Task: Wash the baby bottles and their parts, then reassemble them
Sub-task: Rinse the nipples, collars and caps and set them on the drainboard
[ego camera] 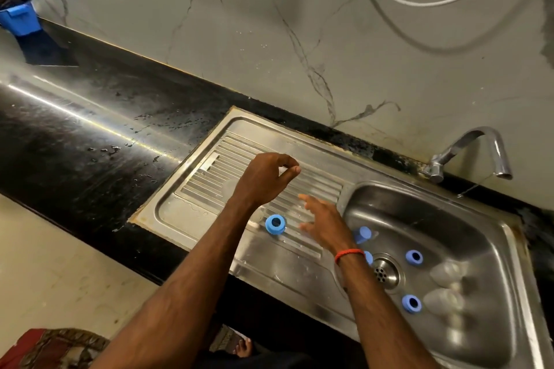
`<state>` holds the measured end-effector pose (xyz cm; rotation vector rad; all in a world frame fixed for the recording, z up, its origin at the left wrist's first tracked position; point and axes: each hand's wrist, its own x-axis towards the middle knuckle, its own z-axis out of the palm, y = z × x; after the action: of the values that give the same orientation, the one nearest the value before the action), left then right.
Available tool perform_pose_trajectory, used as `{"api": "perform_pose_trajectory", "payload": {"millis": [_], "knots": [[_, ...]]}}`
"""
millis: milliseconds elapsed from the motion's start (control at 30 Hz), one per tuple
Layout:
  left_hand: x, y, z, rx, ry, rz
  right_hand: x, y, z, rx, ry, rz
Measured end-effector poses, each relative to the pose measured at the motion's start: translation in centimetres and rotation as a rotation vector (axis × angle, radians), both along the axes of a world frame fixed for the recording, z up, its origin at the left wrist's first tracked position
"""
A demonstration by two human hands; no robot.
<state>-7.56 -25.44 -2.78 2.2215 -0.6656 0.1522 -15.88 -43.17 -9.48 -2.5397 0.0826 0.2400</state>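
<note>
Left of the basin (pixel 479 234), my left hand (pixel 266 180) curls thumb to forefinger; I cannot tell if it pinches anything. My right hand (pixel 320 222) is spread wide beside a ring (pixel 275 224); bottles (pixel 446 272) lie inside the basin.

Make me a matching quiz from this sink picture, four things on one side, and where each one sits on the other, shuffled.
Things: 1 faucet; 2 lone blue ring; 3 clear pieces; 4 blue bin.
Places: A in the basin; B far left end of the counter; C on the drainboard; D behind the basin.
Pairs: 1-D, 2-C, 3-A, 4-B.
</note>
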Motion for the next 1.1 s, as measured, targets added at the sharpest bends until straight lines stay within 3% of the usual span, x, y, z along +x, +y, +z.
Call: {"api": "perform_pose_trajectory", "payload": {"millis": [333, 533, 767, 933, 1100], "knots": [[-2.4, -9.4, -0.3, 0.014, 0.017, -0.204, -3.7, -9.5, 3.5, 0.080, -0.035, -0.224], [-4.3, -14.5, -0.9, 0.055, 0.029, -0.332, -6.5, -13.7, 1.4, 0.129, 0.179, -0.301], [-6.0, -17.9, -4.1, 0.170, 0.131, -0.385, -9.1, -15.0, -2.2, -0.019, 0.453, -0.116], [-7.0, -19.2, -4.9, 0.155, 0.172, -0.427, -9.0, -15.0, -5.6, 0.011, 0.590, -0.053], [-7.2, -19.9, -6.5, 0.183, 0.181, -0.392, -8.4, -14.0, -8.5, 0.020, 0.725, 0.171]]}}
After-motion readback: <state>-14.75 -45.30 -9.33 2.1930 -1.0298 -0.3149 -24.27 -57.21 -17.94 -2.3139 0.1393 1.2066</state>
